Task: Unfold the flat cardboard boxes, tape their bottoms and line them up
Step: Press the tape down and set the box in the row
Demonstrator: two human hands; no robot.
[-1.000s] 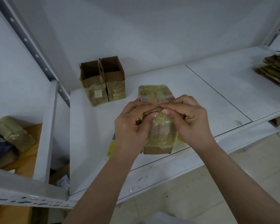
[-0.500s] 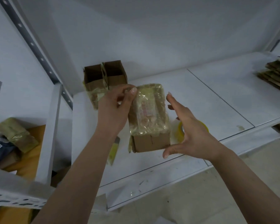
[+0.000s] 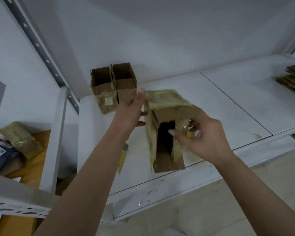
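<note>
Cardboard box (image 3: pixel 167 114) now tipped, open end facing cam.

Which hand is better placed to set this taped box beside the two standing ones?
Probably left: the left hand lies flat on the box nearest the standing boxes; the right hand pinches its far flap.

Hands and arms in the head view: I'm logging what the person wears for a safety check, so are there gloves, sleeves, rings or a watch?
Nothing is worn that shows. The left hand and right hand are bare, with no gloves and no rings on the fingers that show. Both forearms are bare to the frame's edge, with no sleeves, watch or bracelet. The fingernails are short and look unpainted.
</note>
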